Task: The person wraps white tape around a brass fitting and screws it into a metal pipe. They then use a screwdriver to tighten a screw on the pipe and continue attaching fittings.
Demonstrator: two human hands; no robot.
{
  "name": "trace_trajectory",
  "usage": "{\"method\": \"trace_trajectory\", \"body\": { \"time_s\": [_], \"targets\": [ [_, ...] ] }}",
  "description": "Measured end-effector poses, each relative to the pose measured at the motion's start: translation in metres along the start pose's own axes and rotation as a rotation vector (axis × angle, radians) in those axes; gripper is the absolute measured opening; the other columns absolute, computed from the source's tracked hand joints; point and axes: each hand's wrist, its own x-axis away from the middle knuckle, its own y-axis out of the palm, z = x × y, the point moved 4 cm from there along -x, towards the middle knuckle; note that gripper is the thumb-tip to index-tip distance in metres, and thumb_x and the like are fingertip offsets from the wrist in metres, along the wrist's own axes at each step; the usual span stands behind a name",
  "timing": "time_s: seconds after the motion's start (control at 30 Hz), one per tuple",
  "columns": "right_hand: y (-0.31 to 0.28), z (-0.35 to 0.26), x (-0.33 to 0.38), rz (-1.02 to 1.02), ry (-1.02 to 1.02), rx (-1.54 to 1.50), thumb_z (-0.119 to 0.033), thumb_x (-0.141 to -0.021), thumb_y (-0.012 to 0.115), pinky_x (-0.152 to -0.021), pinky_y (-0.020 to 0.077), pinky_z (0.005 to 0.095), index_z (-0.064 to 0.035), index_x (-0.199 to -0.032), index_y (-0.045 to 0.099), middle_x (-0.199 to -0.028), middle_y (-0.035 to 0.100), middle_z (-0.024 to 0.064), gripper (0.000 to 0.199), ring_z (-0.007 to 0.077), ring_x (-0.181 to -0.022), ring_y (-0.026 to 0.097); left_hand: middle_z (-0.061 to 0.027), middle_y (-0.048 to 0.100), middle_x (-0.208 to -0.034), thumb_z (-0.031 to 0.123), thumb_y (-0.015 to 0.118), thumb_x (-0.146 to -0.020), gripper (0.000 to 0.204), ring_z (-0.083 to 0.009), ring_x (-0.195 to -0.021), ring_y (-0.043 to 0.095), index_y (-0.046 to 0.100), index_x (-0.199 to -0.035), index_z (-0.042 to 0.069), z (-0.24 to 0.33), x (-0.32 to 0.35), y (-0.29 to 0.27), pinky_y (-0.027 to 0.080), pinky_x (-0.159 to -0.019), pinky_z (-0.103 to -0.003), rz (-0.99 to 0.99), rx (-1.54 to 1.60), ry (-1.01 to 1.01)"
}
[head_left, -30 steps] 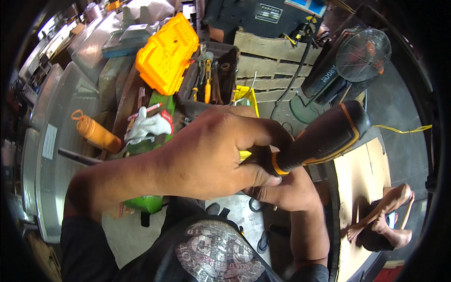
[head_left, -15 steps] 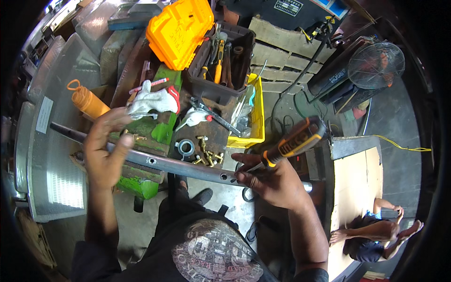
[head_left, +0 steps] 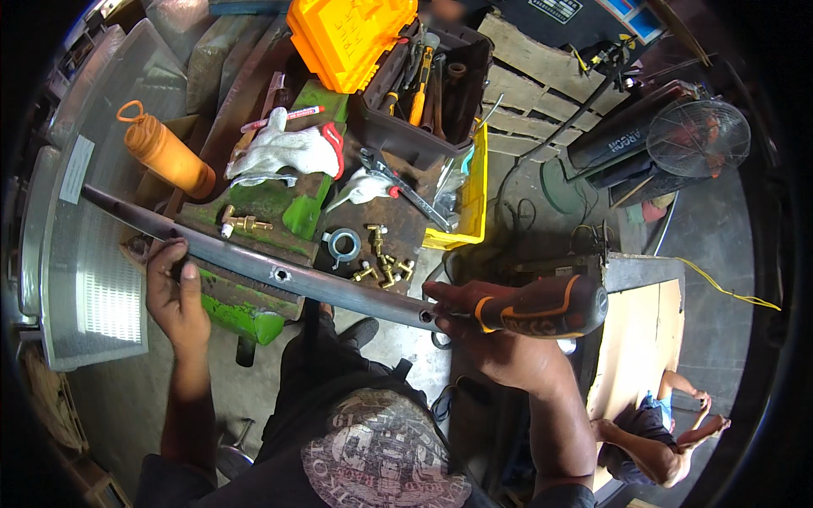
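My left hand (head_left: 174, 292) grips a long dark metal tube (head_left: 254, 264) near its left part, where it lies across a green workbench (head_left: 254, 203). The tube has small holes drilled in it. My right hand (head_left: 500, 343) holds a tool with a black and orange handle (head_left: 546, 307), its tip set against the tube's right end. Several small brass fittings (head_left: 383, 262) and a metal ring (head_left: 342, 245) lie on the rusty plate just beyond the tube.
An orange bottle (head_left: 163, 150) stands at the left. White work gloves (head_left: 284, 148), a wrench (head_left: 406, 188), a black toolbox (head_left: 428, 80), an orange case (head_left: 351, 35) and a yellow bin (head_left: 470, 190) lie beyond. A fan (head_left: 697, 137) stands right. Another person's legs (head_left: 669, 423) show lower right.
My left hand has slid left along the tube and now grips it lower. My right hand has brought the tool's tip down against the tube's right end.
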Motion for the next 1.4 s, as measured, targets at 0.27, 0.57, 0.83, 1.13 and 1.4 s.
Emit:
{"method": "trace_trajectory", "body": {
  "time_s": [0.27,0.57,0.83,1.13,1.4],
  "targets": [
    [0.001,-0.011,-0.007,-0.140,0.001,0.095,-0.016,-0.094,0.068,-0.065,0.0529,0.0366,-0.0099,-0.131,0.066,-0.085,0.065,0.0125,0.037,0.0276,-0.073,0.066,-0.0206,0.049,-0.138,0.021,0.058,-0.100,0.029,-0.0329,-0.131,0.047,0.056,-0.119,-0.001,0.016,0.019,0.012,0.036,-0.112,-0.047,-0.011,-0.154,0.272],
    [0.001,0.009,-0.007,-0.013,-0.005,0.011,-0.006,-0.089,0.075,-0.073,0.0550,0.0327,-0.0047,-0.122,0.070,-0.096,0.072,0.0102,0.033,0.0207,-0.084,0.071,-0.0232,0.042,-0.145,0.032,0.056,-0.101,0.040,-0.0364,-0.137,0.041,0.054,-0.124,-0.001,0.011,0.022,0.018,0.033,-0.114,-0.050,0.028,-0.154,0.303],
    [0.001,0.014,-0.004,0.050,0.208,-0.213,-0.008,-0.091,0.075,-0.076,0.0539,0.0299,-0.0037,-0.117,0.072,-0.098,0.073,0.0092,0.027,0.0154,-0.087,0.069,-0.0230,0.042,-0.145,0.034,0.054,-0.102,0.041,-0.0369,-0.138,0.040,0.053,-0.123,-0.001,0.009,0.021,0.021,0.031,-0.116,-0.051,0.019,-0.191,0.287],
    [0.016,0.012,0.013,0.246,0.237,-0.268,-0.013,-0.094,0.074,-0.078,0.0536,0.0281,0.0003,-0.107,0.073,-0.097,0.075,0.0085,0.019,0.0114,-0.088,0.067,-0.0232,0.043,-0.147,0.034,0.050,-0.104,0.039,-0.0366,-0.139,0.040,0.054,-0.122,-0.001,0.012,0.020,0.024,0.029,-0.116,-0.050,0.006,-0.218,0.301],
    [0.019,0.004,0.017,0.273,0.149,-0.097,-0.013,-0.092,0.076,-0.072,0.0546,0.0287,-0.0012,-0.105,0.076,-0.089,0.074,0.0087,0.018,0.0163,-0.081,0.070,-0.0218,0.044,-0.144,0.035,0.055,-0.102,0.039,-0.0370,-0.137,0.040,0.056,-0.119,-0.001,0.008,0.020,0.021,0.030,-0.115,-0.052,0.005,-0.179,0.272]
  ]
}}
